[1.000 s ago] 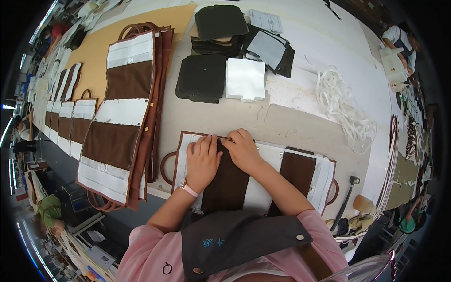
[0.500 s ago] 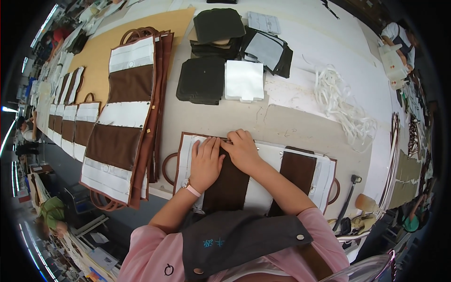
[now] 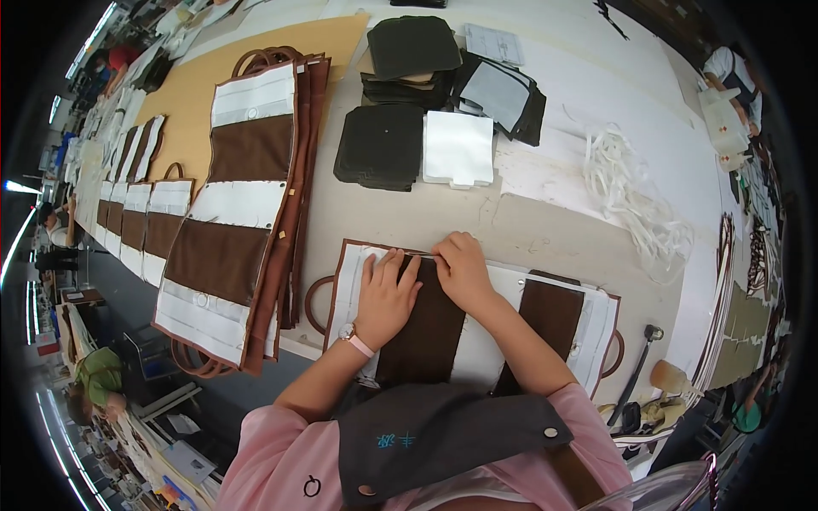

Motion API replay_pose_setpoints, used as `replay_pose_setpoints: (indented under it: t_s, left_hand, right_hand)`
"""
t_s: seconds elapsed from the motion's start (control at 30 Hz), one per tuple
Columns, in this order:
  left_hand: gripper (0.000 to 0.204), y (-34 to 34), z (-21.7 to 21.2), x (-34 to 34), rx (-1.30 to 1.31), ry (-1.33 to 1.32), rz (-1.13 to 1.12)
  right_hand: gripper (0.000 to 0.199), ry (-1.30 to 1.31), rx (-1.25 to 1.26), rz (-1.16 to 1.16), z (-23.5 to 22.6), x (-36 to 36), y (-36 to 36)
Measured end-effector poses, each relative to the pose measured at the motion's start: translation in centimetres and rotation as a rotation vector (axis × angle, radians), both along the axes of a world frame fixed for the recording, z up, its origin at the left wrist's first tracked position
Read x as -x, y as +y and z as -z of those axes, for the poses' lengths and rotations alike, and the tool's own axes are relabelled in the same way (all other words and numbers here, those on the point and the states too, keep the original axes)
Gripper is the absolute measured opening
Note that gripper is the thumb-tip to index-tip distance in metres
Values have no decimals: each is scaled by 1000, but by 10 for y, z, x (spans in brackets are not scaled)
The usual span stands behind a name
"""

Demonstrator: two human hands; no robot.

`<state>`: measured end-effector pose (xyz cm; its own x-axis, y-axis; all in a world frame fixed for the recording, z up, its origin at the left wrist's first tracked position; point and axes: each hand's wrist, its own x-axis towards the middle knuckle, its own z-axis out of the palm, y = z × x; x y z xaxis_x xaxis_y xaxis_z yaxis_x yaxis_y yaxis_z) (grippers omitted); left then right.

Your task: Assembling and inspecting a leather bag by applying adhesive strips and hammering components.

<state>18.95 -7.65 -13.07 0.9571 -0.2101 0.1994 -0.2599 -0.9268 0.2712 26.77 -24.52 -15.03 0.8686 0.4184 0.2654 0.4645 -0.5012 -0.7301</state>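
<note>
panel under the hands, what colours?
Dark brown and white bands on the panel, reddish-brown edging. Head view shows it best.

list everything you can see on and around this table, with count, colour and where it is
flat bag panel: one, brown and white with brown handle loops, near table edge under both hands
stack of bag panels: one pile, brown and white, left of it, overhanging the near edge
further panels: several, brown and white, in a row far left
dark fabric pieces: several stacks, dark green-black, upper middle
white pieces: one stack, right of the dark ones
white cord: one loose tangle, right
tan sheet: one, upper left under the panels
table: one, pale
wristwatch: one, pink strap, left wrist
left hand: flat on the panel
right hand: pressed at the panel's far edge; whether it pinches anything cannot be told
</note>
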Motion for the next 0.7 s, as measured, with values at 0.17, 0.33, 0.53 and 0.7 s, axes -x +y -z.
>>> replay_pose_setpoints:
  t_s: [0.17,0.33,0.53,0.7]
  left_hand:
    - [46,1,0,2,-32,3,11]
    - [46,1,2,2,-31,14,-2]
    - [46,1,4,2,-22,16,-3]
    - [45,-1,2,0,-25,3,-10]
  right_hand:
    - [18,-84,-13,-62,2,1,-6]
    - [20,-160,77,-209,1,-3,-10]
    - [18,-130,51,-73,0,-2,-1]
    - [16,-76,152,-112,-1,-11,3]
